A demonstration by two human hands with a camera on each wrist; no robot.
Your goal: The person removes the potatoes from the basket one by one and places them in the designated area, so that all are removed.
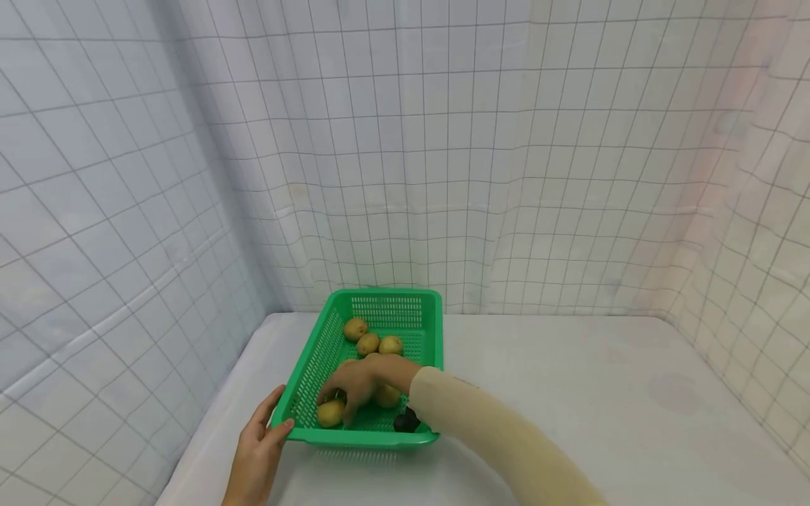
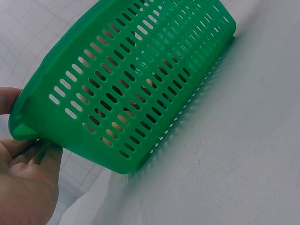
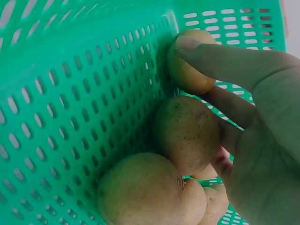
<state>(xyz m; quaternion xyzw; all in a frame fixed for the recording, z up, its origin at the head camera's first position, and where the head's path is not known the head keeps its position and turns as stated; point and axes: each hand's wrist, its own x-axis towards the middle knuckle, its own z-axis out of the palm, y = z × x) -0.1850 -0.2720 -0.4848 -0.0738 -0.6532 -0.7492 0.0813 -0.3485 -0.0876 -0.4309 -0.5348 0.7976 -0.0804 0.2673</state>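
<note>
A small yellow-brown potato (image 3: 190,63) is pinched by the right hand (image 1: 362,383) against the inner wall of a green slotted basket (image 1: 316,351), with more potatoes (image 1: 370,341) lying loose on the basket floor near a dark round fruit (image 1: 405,422). The basket's near left corner is gripped by the left hand (image 1: 259,450), thumb over the rim. The basket rests on a white surface (image 1: 601,407) before gridded white curtains (image 1: 443,140).
</note>
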